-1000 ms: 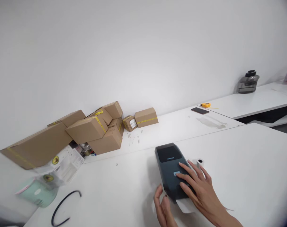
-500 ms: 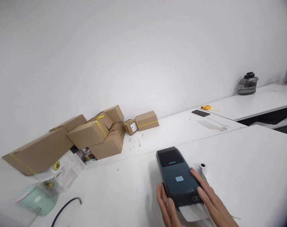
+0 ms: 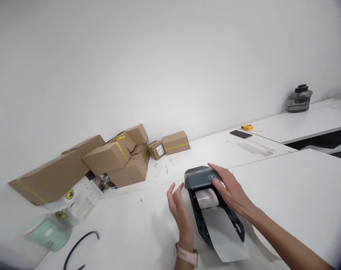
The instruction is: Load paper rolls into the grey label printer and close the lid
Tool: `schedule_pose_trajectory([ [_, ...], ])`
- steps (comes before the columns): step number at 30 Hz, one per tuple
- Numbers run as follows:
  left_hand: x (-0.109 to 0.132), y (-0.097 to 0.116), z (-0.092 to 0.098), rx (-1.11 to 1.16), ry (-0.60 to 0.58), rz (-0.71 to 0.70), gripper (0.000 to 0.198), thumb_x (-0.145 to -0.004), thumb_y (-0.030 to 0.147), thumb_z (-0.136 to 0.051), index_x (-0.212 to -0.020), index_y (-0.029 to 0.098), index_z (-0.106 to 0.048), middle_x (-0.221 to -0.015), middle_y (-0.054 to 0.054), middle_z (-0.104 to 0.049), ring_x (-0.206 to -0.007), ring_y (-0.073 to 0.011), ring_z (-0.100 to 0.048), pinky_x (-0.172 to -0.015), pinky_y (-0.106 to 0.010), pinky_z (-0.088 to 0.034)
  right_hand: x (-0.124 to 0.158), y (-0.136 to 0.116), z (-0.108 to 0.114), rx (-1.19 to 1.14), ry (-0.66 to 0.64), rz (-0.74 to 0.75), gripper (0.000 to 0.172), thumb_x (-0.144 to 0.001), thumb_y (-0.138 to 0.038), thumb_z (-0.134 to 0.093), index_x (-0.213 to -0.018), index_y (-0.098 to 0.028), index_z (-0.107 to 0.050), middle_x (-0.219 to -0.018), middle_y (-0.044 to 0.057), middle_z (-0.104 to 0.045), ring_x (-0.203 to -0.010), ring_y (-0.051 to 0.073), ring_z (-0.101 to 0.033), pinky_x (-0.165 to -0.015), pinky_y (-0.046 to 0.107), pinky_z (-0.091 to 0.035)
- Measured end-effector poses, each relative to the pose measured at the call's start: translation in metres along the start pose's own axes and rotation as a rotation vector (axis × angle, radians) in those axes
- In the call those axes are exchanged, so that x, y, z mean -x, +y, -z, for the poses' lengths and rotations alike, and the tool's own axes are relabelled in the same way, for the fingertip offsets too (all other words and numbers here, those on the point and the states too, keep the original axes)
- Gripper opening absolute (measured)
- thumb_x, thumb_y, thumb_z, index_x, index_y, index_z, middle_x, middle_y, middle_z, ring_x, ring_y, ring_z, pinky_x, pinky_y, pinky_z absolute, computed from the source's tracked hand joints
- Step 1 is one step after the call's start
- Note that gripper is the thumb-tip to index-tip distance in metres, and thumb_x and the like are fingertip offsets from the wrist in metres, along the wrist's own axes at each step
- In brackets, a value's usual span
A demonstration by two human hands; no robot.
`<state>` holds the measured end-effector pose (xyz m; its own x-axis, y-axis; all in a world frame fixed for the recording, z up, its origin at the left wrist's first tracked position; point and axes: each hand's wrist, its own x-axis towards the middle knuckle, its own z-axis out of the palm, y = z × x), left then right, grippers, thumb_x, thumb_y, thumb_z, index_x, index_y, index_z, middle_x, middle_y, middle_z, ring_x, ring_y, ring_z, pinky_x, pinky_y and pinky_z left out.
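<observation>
A dark blue-grey label printer (image 3: 198,221) sits on the white table in front of me with its lid (image 3: 198,179) swung up and back. Inside lies a white paper roll (image 3: 206,198). A wide paper strip (image 3: 225,232) runs from it over the front edge. My right hand (image 3: 229,187) grips the right side of the raised lid, thumb on its near face and fingers behind. Just left of the printer, my left hand (image 3: 179,210) is raised with its fingers apart, near the lid's left corner and holding nothing. A pale watch is on that wrist.
Cardboard boxes (image 3: 105,159) are piled against the wall at left. A plastic-wrapped pack (image 3: 83,200), a mint-green container (image 3: 48,232) and a black cable (image 3: 80,240) lie nearer. Toward the back right are a phone (image 3: 240,134), a yellow tape measure (image 3: 247,127) and a large bottle (image 3: 299,99).
The printer lid has gone from closed to swung up, showing the roll inside. My right hand moved up onto the lid. My left hand came off the printer's side and rose.
</observation>
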<state>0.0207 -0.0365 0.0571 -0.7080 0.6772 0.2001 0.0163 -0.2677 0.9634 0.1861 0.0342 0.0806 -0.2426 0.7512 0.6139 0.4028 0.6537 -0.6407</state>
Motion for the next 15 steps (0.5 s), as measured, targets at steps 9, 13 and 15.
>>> schedule_pose_trajectory([
  [9, -0.036, -0.065, -0.014, -0.305, -0.191, 0.076, 0.035, -0.080, 0.033, -0.061, -0.112, 0.017, -0.062, -0.121, -0.013, -0.065, -0.117, -0.0264, -0.057, -0.096, -0.036, -0.045, -0.119, 0.006, -0.015, 0.110, -0.049, -0.079, 0.053, -0.099, -0.057, -0.026, -0.134, -0.028, -0.051, -0.117, 0.007, -0.070, -0.106, 0.030, -0.064, -0.089, 0.045, -0.047],
  [13, -0.028, -0.072, -0.013, -0.336, -0.232, 0.066, 0.037, -0.085, 0.033, -0.055, -0.118, 0.017, -0.058, -0.122, -0.013, -0.065, -0.111, -0.0237, -0.060, -0.092, -0.032, -0.046, -0.145, 0.021, -0.025, 0.110, -0.081, -0.145, 0.061, -0.098, -0.062, -0.018, -0.121, -0.026, -0.061, -0.107, 0.008, -0.073, -0.098, 0.030, -0.066, -0.081, 0.042, -0.049],
  [15, -0.028, -0.073, -0.013, -0.344, -0.236, 0.055, 0.039, -0.086, 0.033, -0.053, -0.122, 0.017, -0.056, -0.124, -0.013, -0.064, -0.113, -0.0227, -0.059, -0.093, -0.031, -0.045, -0.154, 0.028, -0.029, 0.105, -0.091, -0.167, 0.063, -0.098, -0.063, -0.017, -0.114, -0.023, -0.064, -0.104, 0.010, -0.073, -0.094, 0.030, -0.067, -0.078, 0.041, -0.049],
])
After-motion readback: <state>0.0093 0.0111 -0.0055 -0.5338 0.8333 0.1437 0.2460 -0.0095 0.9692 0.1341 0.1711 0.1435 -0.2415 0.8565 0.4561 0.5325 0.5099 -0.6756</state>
